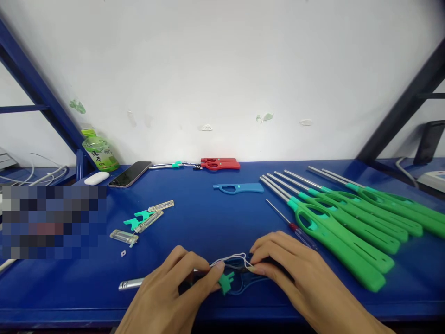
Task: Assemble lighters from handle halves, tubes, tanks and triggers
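My left hand (174, 287) and my right hand (288, 269) meet at the front edge of the blue table (208, 222) over a blue lighter shell (243, 280) with a metal nozzle (130, 284) sticking out to the left. Left thumb and forefinger pinch the shell near a small green trigger piece (225, 280). The right fingers press a thin white wire (236, 257) against the shell. Both hands are closed on the part.
Several finished green long-nozzle lighters (347, 227) lie in a row at the right, a small screwdriver (295, 227) beside them. A blue shell half (239, 188), red shell (219, 163), clear gas tanks and green triggers (146, 218), phone (130, 174), bottle (100, 152) sit farther back.
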Demonstrator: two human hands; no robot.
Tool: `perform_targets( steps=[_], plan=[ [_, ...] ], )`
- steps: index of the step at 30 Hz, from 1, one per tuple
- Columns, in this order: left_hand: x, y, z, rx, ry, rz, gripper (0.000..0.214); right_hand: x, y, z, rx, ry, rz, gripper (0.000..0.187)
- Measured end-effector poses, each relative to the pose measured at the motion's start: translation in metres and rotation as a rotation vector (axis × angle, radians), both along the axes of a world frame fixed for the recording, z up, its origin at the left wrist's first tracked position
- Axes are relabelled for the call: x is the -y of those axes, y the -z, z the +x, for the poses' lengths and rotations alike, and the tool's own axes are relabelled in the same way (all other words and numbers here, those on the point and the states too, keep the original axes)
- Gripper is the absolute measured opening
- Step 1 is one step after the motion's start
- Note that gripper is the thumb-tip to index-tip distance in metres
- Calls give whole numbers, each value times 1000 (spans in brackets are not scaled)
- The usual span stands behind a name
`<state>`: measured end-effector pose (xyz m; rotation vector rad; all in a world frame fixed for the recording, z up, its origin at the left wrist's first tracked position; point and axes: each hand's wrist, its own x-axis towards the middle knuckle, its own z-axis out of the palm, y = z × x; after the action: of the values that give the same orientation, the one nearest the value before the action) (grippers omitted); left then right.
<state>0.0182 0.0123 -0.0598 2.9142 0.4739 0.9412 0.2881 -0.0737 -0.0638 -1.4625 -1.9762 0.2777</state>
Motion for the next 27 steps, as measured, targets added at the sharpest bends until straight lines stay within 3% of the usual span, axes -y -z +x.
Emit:
perform_targets(
  steps=[12,19,27],
  plan=[
    [7,5,6,51,-129,-17,25,3,-1,-2,13,15,142,16],
    [10,7,13,93,-56,-71,30,6,-5,-2,-4,0,195,15],
    [13,6,21,111,-77,-104,25,3,-13,-1,-165,-57,179,8]
  ],
)
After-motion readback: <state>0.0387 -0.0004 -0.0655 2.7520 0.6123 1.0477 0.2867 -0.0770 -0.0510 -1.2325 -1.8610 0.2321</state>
